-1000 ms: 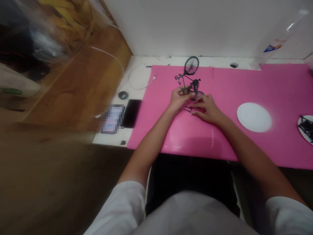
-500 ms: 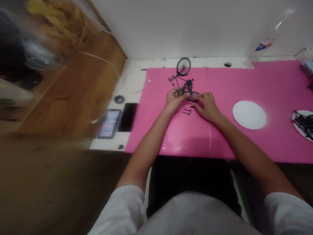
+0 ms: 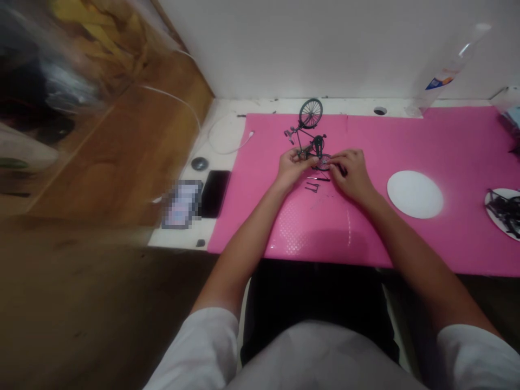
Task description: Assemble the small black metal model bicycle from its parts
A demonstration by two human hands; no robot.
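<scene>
"Which step in hand?"

"Fine fingertip work on a model bicycle (image 3: 318,146), by the look of it, at the lower wheel (image 3: 324,162)."

"Whereabouts?"

"Just right of centre, upper half of the frame, against the pink-covered surface (image 3: 426,141); hard to tell if resting or raised."

"And the grip?"

"With the left hand (image 3: 292,168), closed around the bicycle's lower part. With the right hand (image 3: 355,172), fingertips at the lower wheel; cannot tell whether pinching anything."

"Needed for the next move?"

"Probably a steady left hold and a light, precise right touch, sparing the spokes."

"Looks?"

"Dark, thin-tubed, with a spoked upper wheel (image 3: 311,113) and a handlebar (image 3: 289,134) to its lower left. Small loose parts (image 3: 312,187) just below."
</scene>
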